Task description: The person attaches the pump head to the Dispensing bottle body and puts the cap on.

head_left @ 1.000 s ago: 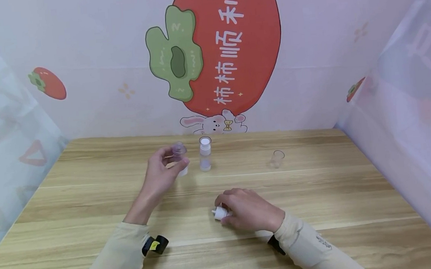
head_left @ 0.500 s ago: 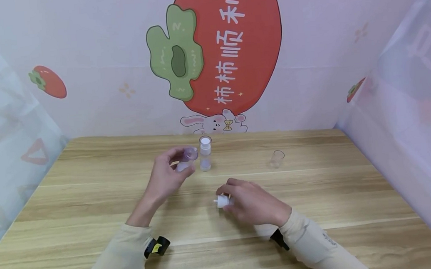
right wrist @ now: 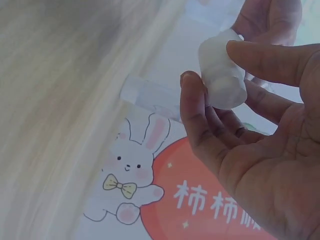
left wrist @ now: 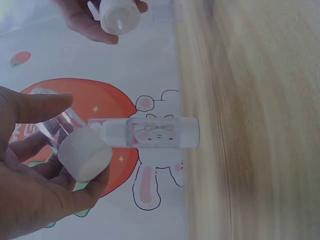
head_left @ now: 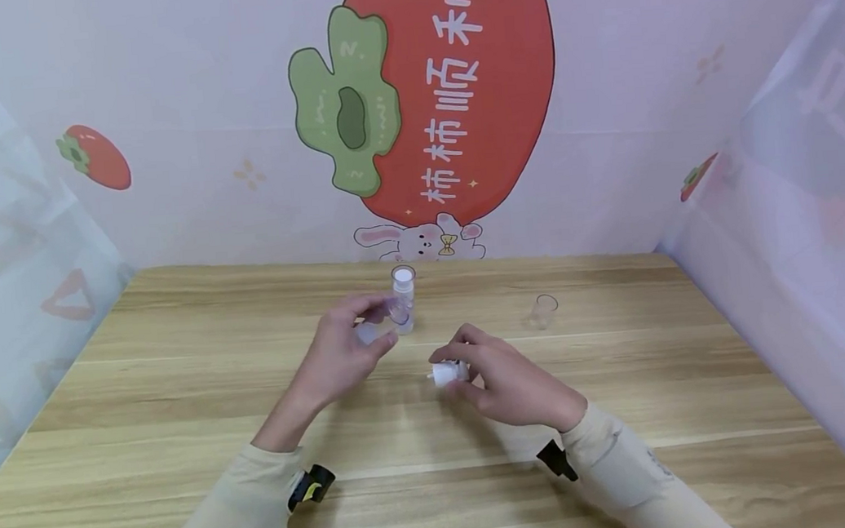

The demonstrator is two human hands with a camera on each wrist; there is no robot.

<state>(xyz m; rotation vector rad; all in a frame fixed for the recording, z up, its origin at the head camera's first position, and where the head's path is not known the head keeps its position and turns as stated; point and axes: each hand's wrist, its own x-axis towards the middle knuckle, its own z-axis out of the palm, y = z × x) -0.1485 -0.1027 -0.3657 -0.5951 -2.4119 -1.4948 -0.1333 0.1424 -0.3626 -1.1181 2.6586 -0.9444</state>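
My left hand (head_left: 336, 352) grips a clear bottle body with a white base (left wrist: 85, 155), held tilted off the table with its open rim to the right. In my right hand (head_left: 515, 380), thumb and fingers pinch a white pump head (head_left: 446, 373), its short thin stem pointing left towards the bottle. The two parts are apart. Behind the left fingers stands another pump bottle (head_left: 403, 282), clear with a white top and base; its middle is partly hidden in the head view. The right wrist view shows the pump head (right wrist: 222, 72) close up.
A clear cap (head_left: 542, 313) sits on the wooden table (head_left: 620, 348) at the back right. A printed cloth wall (head_left: 227, 212) rises along the table's back edge, with further cloth at both sides. Each wrist bears a small black camera.
My left hand has moved right and slightly down in the view with the bottle body, tipping its rim rightward. The right hand has lifted the pump head up and slightly right.
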